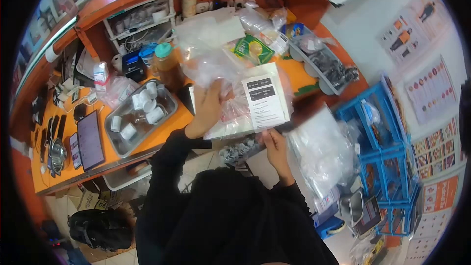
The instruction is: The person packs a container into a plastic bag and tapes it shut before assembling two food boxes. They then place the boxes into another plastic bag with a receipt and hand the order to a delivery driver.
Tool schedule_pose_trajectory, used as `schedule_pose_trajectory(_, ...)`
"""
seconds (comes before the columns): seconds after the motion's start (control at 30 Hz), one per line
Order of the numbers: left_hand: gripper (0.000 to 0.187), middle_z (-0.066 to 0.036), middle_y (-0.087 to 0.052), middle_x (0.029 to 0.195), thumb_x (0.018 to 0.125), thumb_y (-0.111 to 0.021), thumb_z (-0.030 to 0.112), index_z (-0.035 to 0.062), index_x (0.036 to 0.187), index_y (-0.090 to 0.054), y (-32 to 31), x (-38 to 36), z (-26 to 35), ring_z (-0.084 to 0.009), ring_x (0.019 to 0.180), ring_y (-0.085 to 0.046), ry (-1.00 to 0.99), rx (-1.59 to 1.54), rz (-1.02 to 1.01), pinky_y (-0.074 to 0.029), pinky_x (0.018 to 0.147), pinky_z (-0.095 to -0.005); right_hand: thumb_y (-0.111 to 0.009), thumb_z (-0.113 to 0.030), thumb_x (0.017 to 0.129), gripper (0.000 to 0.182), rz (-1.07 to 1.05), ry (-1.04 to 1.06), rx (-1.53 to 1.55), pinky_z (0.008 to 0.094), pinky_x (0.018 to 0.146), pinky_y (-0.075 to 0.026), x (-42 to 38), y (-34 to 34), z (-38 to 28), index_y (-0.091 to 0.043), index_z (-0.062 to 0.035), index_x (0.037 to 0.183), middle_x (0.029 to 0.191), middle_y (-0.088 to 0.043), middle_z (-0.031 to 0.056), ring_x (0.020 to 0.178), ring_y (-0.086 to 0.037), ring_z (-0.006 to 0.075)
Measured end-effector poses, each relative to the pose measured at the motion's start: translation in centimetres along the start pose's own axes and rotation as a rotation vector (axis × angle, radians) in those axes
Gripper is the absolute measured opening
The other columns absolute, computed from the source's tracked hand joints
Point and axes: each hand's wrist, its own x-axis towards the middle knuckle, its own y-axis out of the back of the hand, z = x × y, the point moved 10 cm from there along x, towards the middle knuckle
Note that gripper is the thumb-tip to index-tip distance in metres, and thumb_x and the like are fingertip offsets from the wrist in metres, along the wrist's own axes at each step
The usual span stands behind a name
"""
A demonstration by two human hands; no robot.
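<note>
Over the orange surface, the left hand has its fingers clamped on a clear plastic bag while the right hand pinches a printed label slip, seemingly mid-packing; pairing them needs steady alignment.

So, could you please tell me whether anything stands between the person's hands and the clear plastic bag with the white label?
Nothing visible does. The left hand is already on the clear plastic bag, and the right hand pinches the lower edge of its white label. The orange counter lies behind.
</note>
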Motion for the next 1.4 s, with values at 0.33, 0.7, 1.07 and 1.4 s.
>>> schedule_pose_trajectory(0.33, 0.032, 0.000, -0.048, 0.058, 0.083, -0.044, 0.030, 0.0017, 0.070, -0.052, 6.8, 11.6, -13.8, -0.0059, 0.049, -0.043, 0.100, -0.008, 0.052, -0.038, 0.046, -0.0214, -0.040, -0.026, 0.085, 0.032, -0.065, -0.202, 0.066, 0.0218, 0.061, -0.037, 8.9, -5.0, 10.2, -0.050, -0.0019, 0.066, 0.067, -0.054, 0.0034, 0.064, -0.048, 0.0091)
schedule_pose_trajectory(0.7, 0.045, -0.003, -0.045, 0.051, 0.083, -0.041, 0.039, 0.0016, 0.058, -0.047, 2.1, 14.7, -20.9, -0.0101, 0.046, -0.041, 0.282, 0.200, -0.235, -0.035, 0.048, -0.0245, -0.042, -0.025, 0.085, 0.034, 0.157, -0.272, 0.213, 0.0207, 0.056, -0.034, 9.5, -1.8, 11.6, -0.045, -0.0014, 0.061, 0.064, -0.054, 0.0034, 0.060, -0.044, 0.0062)
schedule_pose_trajectory(1.07, 0.038, -0.016, -0.046, 0.090, 0.069, -0.060, 0.024, 0.0024, 0.096, -0.044, 1.9, 10.2, -8.8, -0.0299, 0.081, -0.043, -0.509, 1.172, 0.084, -0.035, 0.069, -0.0353, -0.041, -0.023, 0.085, 0.030, 0.032, -0.287, 0.187, 0.0197, 0.059, -0.033, 9.8, -2.3, 11.3, -0.047, -0.0031, 0.064, 0.070, -0.053, 0.0035, 0.062, -0.040, 0.0063)
schedule_pose_trajectory(1.4, 0.042, -0.013, -0.056, 0.084, 0.069, -0.059, 0.010, 0.0007, 0.106, -0.042, -0.4, -1.2, -15.4, -0.0274, 0.075, -0.055, -0.172, 0.596, -0.258, -0.042, 0.068, -0.0306, -0.045, -0.026, 0.083, 0.031, -0.016, -0.447, 0.422, 0.0179, 0.046, -0.028, 8.6, -1.5, 12.0, -0.049, -0.0041, 0.062, 0.056, -0.045, -0.0013, 0.049, -0.037, 0.0046)
